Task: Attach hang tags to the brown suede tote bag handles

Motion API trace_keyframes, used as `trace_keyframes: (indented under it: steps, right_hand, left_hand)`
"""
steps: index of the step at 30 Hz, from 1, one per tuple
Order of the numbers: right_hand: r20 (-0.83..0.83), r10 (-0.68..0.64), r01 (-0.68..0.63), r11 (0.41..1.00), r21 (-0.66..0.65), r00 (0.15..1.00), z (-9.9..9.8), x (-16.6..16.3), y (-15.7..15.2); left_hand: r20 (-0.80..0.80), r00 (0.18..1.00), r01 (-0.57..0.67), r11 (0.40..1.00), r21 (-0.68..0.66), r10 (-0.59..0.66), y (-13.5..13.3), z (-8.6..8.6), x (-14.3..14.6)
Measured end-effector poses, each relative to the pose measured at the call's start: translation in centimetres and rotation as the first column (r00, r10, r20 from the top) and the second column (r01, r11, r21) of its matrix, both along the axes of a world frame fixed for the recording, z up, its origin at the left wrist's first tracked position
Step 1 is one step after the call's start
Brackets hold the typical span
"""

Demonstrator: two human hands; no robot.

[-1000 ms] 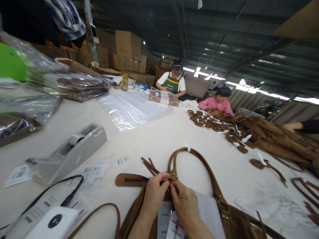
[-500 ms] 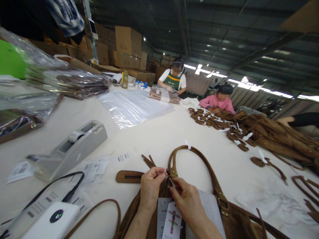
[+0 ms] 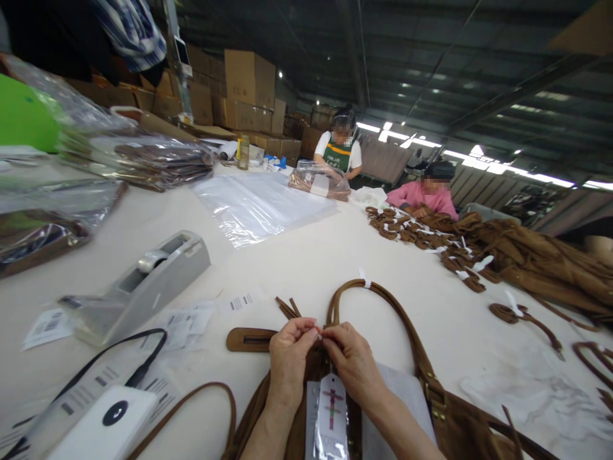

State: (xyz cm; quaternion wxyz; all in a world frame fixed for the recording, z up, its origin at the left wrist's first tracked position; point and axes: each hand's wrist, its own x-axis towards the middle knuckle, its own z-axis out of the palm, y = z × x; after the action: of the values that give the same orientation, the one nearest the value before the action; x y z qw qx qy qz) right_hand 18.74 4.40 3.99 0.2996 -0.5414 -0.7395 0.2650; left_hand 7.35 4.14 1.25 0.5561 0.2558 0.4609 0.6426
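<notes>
A brown handbag (image 3: 460,409) lies in front of me, its looped handle (image 3: 400,306) standing up with a white wrap at the top. My left hand (image 3: 291,358) pinches at the base of the handle, thumb against fingertips. Close against it, my right hand (image 3: 352,361) is also closed in a pinch; the fingertips of both meet over a thin tag string, mostly hidden. Below them hang a white printed hang tag (image 3: 332,415) and a greyer tag (image 3: 312,409) behind it. A brown strap end with a slot (image 3: 249,340) sticks out at the left.
A grey tape dispenser (image 3: 143,281), a white device (image 3: 103,425) with a black cable and label sheets lie left. Clear plastic bags (image 3: 263,204) lie beyond. Brown straps (image 3: 426,236) and brown material (image 3: 536,262) are heaped right. Two people work across the table.
My right hand has moved up and inward to meet my left fingertips. The hang tag now hangs higher and straighter. The whole view has shifted slightly.
</notes>
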Motion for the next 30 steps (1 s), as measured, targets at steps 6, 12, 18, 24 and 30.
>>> trace_keyframes:
  steps: [6,12,18,24,30]
  right_hand:
    - [-0.046,-0.074,0.071,0.996,-0.061,0.996,-0.5,0.5,0.2]
    - [-0.087,-0.123,0.113,0.987,-0.117,0.989,-0.8,0.7,0.3]
    - [0.007,-0.108,0.108,0.994,-0.025,0.994,-0.7,1.0,0.0]
    - [0.322,-0.045,-0.003,0.989,0.147,0.946,0.7,0.0,-0.3]
    - [0.393,-0.029,-0.043,0.984,0.173,0.919,0.2,-0.8,0.0]
  left_hand:
    - [-0.112,0.993,0.031,0.999,0.024,-0.028,0.2,-0.6,-0.2]
    - [-0.465,0.878,0.165,0.984,0.069,-0.115,-0.3,-0.3,0.0]
    - [-0.528,0.841,0.172,0.984,0.054,-0.118,-0.3,-0.5,0.1]
    - [-0.359,0.933,0.075,0.994,0.086,-0.039,0.2,-1.3,-0.2]
    - [-0.211,0.977,-0.004,0.997,0.076,0.02,0.2,-0.9,-0.1]
